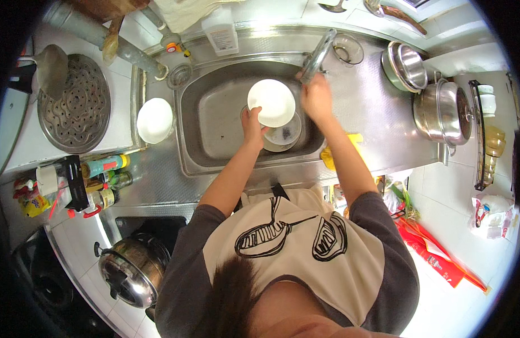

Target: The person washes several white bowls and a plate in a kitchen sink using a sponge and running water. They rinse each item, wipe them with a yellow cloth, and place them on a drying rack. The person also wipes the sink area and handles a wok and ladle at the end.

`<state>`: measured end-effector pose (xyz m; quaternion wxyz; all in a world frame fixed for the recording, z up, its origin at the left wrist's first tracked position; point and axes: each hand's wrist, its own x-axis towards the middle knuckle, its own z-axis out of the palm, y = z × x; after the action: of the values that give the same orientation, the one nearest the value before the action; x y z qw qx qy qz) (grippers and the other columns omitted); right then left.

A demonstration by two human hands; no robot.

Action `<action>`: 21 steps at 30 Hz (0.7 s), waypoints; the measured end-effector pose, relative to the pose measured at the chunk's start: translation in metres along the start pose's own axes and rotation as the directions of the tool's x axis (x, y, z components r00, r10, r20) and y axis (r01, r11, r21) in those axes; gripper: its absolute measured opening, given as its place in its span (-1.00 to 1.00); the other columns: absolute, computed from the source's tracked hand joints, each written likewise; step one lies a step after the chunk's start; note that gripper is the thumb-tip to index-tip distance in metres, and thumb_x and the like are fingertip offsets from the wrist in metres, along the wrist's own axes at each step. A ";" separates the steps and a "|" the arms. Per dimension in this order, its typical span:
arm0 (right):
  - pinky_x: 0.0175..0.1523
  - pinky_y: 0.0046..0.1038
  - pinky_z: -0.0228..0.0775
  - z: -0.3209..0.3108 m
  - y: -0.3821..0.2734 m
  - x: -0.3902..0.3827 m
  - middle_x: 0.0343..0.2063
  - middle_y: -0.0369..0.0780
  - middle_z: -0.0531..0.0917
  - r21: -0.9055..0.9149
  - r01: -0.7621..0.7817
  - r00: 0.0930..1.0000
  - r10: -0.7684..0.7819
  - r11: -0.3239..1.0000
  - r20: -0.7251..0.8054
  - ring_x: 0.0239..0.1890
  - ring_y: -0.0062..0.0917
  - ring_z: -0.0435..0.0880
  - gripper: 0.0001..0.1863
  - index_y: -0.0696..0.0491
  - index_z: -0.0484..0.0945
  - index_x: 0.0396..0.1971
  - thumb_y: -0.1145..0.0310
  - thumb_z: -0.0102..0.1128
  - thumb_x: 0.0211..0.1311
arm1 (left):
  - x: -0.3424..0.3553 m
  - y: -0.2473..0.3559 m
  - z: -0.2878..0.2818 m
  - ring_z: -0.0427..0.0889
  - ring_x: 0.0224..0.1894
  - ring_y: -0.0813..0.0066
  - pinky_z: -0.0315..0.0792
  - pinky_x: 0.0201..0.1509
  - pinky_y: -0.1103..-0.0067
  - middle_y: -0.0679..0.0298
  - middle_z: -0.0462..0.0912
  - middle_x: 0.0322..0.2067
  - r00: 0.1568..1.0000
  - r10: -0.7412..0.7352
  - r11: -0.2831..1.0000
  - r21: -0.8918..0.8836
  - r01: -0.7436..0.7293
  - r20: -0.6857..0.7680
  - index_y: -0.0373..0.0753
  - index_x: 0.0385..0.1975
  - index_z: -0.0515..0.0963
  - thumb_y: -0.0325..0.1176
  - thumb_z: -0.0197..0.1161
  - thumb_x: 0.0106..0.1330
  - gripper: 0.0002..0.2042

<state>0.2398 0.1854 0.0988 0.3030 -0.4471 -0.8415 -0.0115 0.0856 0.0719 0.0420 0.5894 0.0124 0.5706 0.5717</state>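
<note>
- One white bowl (274,101) is hanging tilted over the sink (212,112).
- The left hand (252,127) is pinching that bowl by its near-left edge, and the thumb is lying on the inside.
- A clear round dish (285,136) is sitting in the sink, partly under the bowl. It is hard to tell if they are touching.
- The right hand (314,94) is reaching to the tap (320,53). It is looking blurry, so one cannot tell if it is gripping or just touching.
- A second bowl (155,120) is resting on the metal bench (364,104), left of the sink.
- A firm pinch is probably helping most, because a smooth edge may be slippery.
- Holding the bowl clear of the dish is likely guarding both from bumps.
- Moving gently at the tap is likely best, too.
</note>
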 end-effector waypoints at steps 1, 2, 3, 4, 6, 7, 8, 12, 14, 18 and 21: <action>-0.11 -0.28 0.45 -0.005 0.017 0.012 -0.45 -0.05 0.61 -0.258 -0.005 0.988 -0.035 0.966 -0.150 -0.31 -0.18 0.60 -0.83 0.12 0.57 -0.35 0.48 0.05 0.04 | -0.002 0.000 0.008 0.25 0.17 0.31 0.30 0.11 0.23 0.18 0.26 0.10 1.000 -0.015 1.000 0.009 0.015 0.006 -0.14 0.15 0.12 -0.08 0.18 0.06 -0.35; -0.13 -0.26 0.46 -0.002 0.042 0.016 -0.43 -0.05 0.61 -0.250 -0.002 0.994 -0.025 0.968 -0.104 -0.31 -0.16 0.60 -0.83 0.11 0.57 -0.37 0.47 0.04 0.04 | -0.003 0.001 0.017 0.25 0.18 0.31 0.28 0.12 0.22 0.18 0.25 0.11 0.999 -0.029 0.999 0.020 0.029 0.017 -0.14 0.14 0.13 -0.06 0.18 0.08 -0.36; -0.14 -0.24 0.47 0.004 0.065 0.016 -0.41 -0.05 0.62 -0.240 0.001 0.998 -0.016 0.971 -0.059 -0.30 -0.13 0.60 -0.84 0.10 0.58 -0.38 0.46 0.03 0.04 | -0.003 0.000 0.025 0.25 0.18 0.31 0.27 0.14 0.21 0.19 0.25 0.12 0.999 -0.043 0.999 0.031 0.042 0.027 -0.14 0.14 0.14 -0.05 0.17 0.09 -0.36; -0.19 -0.20 0.47 0.005 0.074 0.019 -0.41 -0.02 0.62 -0.139 -0.263 0.906 0.294 0.955 0.305 -0.31 -0.12 0.61 -0.81 0.08 0.60 -0.38 0.42 0.01 0.07 | -0.003 -0.001 0.029 0.24 0.19 0.31 0.25 0.16 0.19 0.19 0.23 0.13 0.997 -0.055 0.998 0.013 0.054 0.062 -0.13 0.14 0.14 -0.04 0.17 0.10 -0.37; -0.20 -0.17 0.47 0.011 0.083 0.015 -0.42 0.00 0.62 -0.110 -0.264 0.897 0.286 0.958 0.338 -0.32 -0.12 0.61 -0.80 0.07 0.61 -0.39 0.42 -0.01 0.08 | -0.002 -0.003 0.034 0.23 0.19 0.31 0.20 0.19 0.16 0.19 0.21 0.15 0.988 -0.076 0.997 -0.022 0.080 0.133 -0.12 0.14 0.15 -0.02 0.16 0.12 -0.38; -0.20 -0.16 0.47 0.011 0.083 0.013 -0.42 0.01 0.62 -0.096 -0.263 0.889 0.279 0.960 0.362 -0.32 -0.12 0.62 -0.80 0.07 0.61 -0.39 0.41 -0.02 0.09 | -0.005 -0.003 0.037 0.23 0.20 0.30 0.19 0.20 0.15 0.20 0.20 0.16 0.988 -0.075 0.996 -0.033 0.080 0.139 -0.11 0.14 0.15 -0.02 0.16 0.12 -0.39; -0.20 -0.16 0.47 0.012 0.083 0.011 -0.43 0.01 0.62 -0.085 -0.263 0.890 0.275 0.961 0.363 -0.33 -0.12 0.62 -0.79 0.06 0.62 -0.39 0.41 -0.02 0.09 | -0.008 -0.002 0.040 0.22 0.20 0.30 0.18 0.20 0.14 0.21 0.20 0.16 0.987 -0.073 0.996 -0.044 0.080 0.144 -0.10 0.14 0.15 -0.03 0.16 0.13 -0.39; -0.16 -0.19 0.46 0.008 0.079 0.005 -0.40 -0.02 0.63 -0.029 -0.325 0.873 0.311 0.945 0.377 -0.31 -0.14 0.61 -0.78 0.06 0.62 -0.33 0.42 0.02 0.06 | -0.007 -0.004 0.045 0.20 0.22 0.30 0.17 0.20 0.11 0.23 0.19 0.18 0.987 -0.051 0.998 -0.031 0.056 0.150 -0.07 0.17 0.13 -0.01 0.15 0.15 -0.38; -0.14 -0.22 0.45 0.000 0.067 0.005 -0.33 -0.03 0.62 0.046 -0.308 0.914 0.282 0.950 0.290 -0.27 -0.15 0.60 -0.77 0.06 0.61 -0.29 0.40 0.06 0.05 | -0.011 0.002 0.047 0.22 0.21 0.31 0.18 0.18 0.10 0.23 0.21 0.17 0.988 -0.031 0.999 -0.002 0.032 0.153 -0.08 0.18 0.12 0.01 0.14 0.15 -0.36; -0.04 -0.31 0.40 -0.024 -0.005 -0.016 -0.19 -0.04 0.60 0.370 -0.323 0.879 0.132 0.871 0.457 -0.13 -0.18 0.57 -0.65 0.05 0.56 -0.13 0.37 0.18 0.01 | -0.006 0.006 0.048 0.35 0.11 0.34 0.29 0.11 0.23 0.24 0.30 0.13 0.995 0.031 1.000 -0.003 -0.031 0.098 -0.02 0.19 0.20 0.01 0.14 0.17 -0.41; 0.17 -0.30 0.23 -0.022 -0.040 -0.048 -0.11 -0.04 0.55 0.498 0.086 0.842 -0.330 0.863 0.427 0.00 -0.23 0.50 -0.49 0.15 0.45 -0.02 0.35 0.25 -0.06 | 0.011 0.008 0.037 0.42 0.04 0.35 0.32 0.09 0.35 0.25 0.40 0.04 0.979 0.093 0.996 -0.010 -0.093 0.183 -0.07 0.15 0.27 -0.02 0.19 0.16 -0.43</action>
<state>0.2405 0.1193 0.1024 0.1693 -0.2529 -0.9134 0.2703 0.1022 0.1055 0.0529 0.6121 0.0913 0.5123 0.5955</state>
